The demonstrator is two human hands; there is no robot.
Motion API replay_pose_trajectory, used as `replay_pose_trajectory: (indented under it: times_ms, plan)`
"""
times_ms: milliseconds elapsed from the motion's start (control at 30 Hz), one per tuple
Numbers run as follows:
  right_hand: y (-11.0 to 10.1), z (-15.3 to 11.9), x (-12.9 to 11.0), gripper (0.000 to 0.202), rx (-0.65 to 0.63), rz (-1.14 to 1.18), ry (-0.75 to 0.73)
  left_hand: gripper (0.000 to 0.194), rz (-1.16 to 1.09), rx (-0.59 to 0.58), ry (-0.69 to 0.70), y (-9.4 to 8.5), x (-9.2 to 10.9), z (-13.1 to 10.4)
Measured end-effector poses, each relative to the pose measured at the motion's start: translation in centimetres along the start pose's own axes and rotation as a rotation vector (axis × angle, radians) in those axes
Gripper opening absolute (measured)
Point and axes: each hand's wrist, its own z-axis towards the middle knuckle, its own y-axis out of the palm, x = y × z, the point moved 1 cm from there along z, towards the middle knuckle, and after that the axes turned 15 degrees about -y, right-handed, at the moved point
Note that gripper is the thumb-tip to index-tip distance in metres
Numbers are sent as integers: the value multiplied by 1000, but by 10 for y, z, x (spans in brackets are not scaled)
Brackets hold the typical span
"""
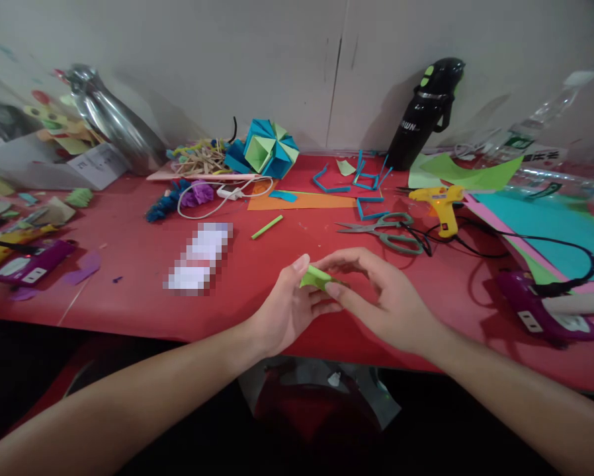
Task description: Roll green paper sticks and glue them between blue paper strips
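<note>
A small piece of lime-green paper, partly curled, is held between both hands above the front edge of the red table. My left hand grips its left end, with the thumb pointing up. From the right, the thumb and fingers of my right hand pinch the other end. A thin green paper stick lies on the table beyond my hands. Grey-green scissors rest to the right of it, beside folded blue paper strips.
A yellow glue gun with a black cable lies at right, near coloured sheets and a purple power strip. A black bottle, a folded paper ball and a steel jug stand by the wall. A blurred-out rectangle lies left.
</note>
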Motion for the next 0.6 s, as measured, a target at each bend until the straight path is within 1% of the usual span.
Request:
replay_pose_trajectory:
  times_ms: [100, 167, 300, 433, 600]
  plan:
    - [3, -2, -3, 26, 118, -243, -150, 56, -22, 57, -1, 2, -2, 1]
    - [6, -3, -5, 23, 122, -380, -226, 53, -33, 63, 5, 3, -3, 1]
    - [9, -3, -6, 26, 22, -596, -313, 43, -41, 60, 30, 4, -5, 2]
    - [12, -1, -9, 34, -109, -799, -413, 43, -24, 35, 32, 8, -10, 2]
    - [14, 0, -9, 37, -148, -945, -391, 42, -22, 65, 67, 12, -14, 2]
